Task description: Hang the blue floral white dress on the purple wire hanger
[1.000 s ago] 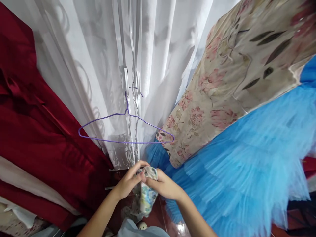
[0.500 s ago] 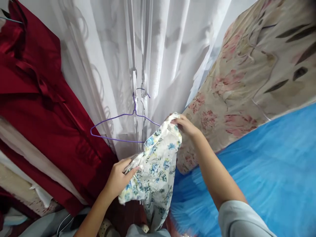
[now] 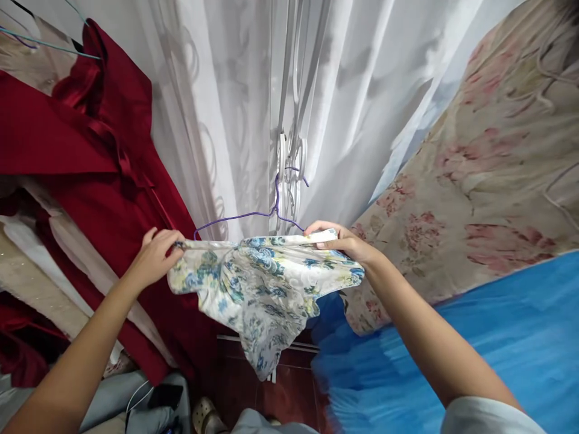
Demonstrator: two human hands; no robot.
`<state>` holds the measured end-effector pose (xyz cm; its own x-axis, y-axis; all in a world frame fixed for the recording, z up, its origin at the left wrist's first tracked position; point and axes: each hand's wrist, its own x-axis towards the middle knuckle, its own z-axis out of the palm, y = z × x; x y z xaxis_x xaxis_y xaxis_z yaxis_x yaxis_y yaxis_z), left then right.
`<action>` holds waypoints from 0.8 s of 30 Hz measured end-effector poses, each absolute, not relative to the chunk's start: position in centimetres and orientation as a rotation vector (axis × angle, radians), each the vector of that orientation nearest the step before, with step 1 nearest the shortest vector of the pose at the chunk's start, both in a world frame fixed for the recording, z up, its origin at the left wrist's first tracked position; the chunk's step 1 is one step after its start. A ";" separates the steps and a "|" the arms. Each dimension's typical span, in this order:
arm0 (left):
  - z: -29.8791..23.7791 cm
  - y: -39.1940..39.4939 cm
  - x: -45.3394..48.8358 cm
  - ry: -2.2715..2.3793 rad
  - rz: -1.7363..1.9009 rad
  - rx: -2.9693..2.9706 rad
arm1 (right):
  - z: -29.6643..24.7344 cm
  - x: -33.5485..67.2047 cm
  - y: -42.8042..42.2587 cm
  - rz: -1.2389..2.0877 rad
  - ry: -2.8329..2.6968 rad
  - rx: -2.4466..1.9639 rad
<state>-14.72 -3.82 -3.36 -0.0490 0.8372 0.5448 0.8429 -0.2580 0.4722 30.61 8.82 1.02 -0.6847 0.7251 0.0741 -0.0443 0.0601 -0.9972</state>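
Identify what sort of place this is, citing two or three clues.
Probably a dressing or clothes-storage area: a red garment hangs at left, pink-flowered fabric at right, and a purple hanger between them.

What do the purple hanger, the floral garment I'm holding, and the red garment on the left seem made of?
Purple hanger: probably coated metal wire, being thin and bent at the hook. Floral garment: thin, mostly matte cloth, possibly cotton, judging by its soft creases and gathers. Red garment: opaque cloth with a slight sheen along its upper folds; the fibre is unclear.
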 end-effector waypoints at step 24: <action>-2.4 1.9 -6.3 -1.787 -1.701 -1.874 | 1.8 27.5 -2.7 1.446 -1.580 -0.692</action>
